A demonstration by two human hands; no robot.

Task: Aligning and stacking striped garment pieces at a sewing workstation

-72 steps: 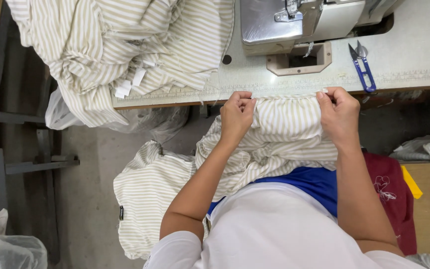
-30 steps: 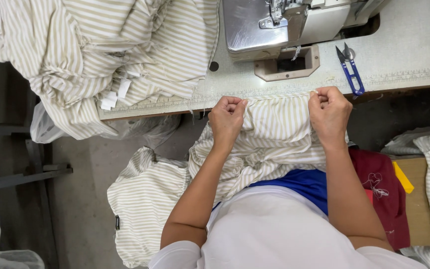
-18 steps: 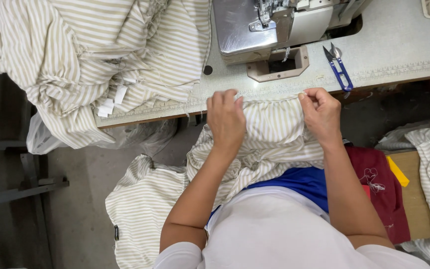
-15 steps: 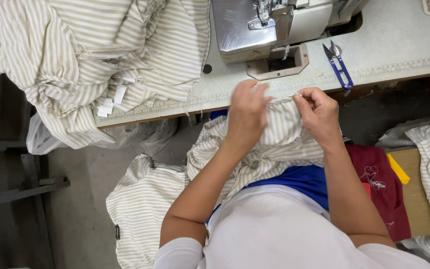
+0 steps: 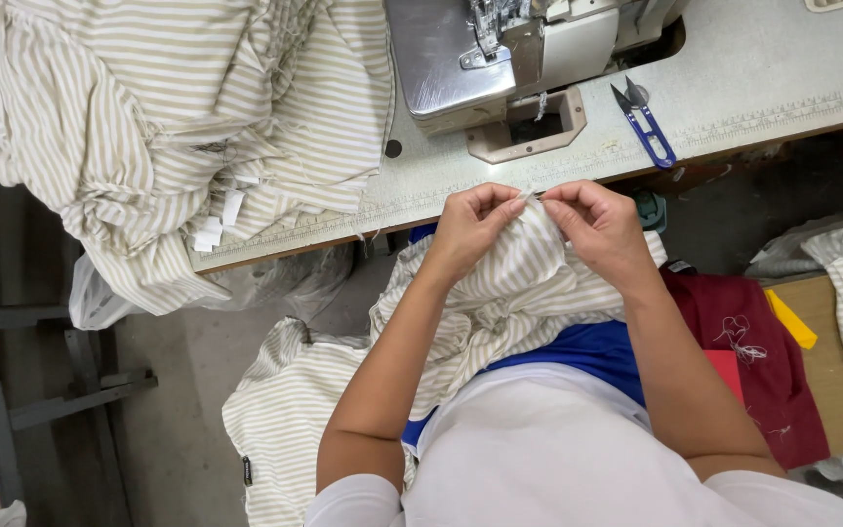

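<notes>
The head view looked straight down on a person seated at a grey sewing table. Both hands met just in front of the table's near edge, raised over the lap. The left hand had its fingers curled in and pressed together, thumb and forefinger pinching the upper edge of a beige-and-white striped garment piece. The right hand faced it, almost touching, fingers likewise curled and pinching the same edge at a spot just beside the left hand's grip. What exactly lay between the fingertips was too small to tell beyond the fabric edge itself.

The striped piece hung from the hands, bunched over the lap and spilling down toward the floor on the person's left side. The person wore a white top over blue clothing.

On the table, a sewing machine stood beyond the hands, with an open rectangular plate at its base. A pair of blue-handled thread snips lay on the tabletop to the right of the machine, well apart from the hands. A large heap of striped fabric covered the table's left end and drooped over its edge, small white tags showing among its folds.

By the person's right side lay a dark red cloth with a yellow scrap at its edge
</notes>
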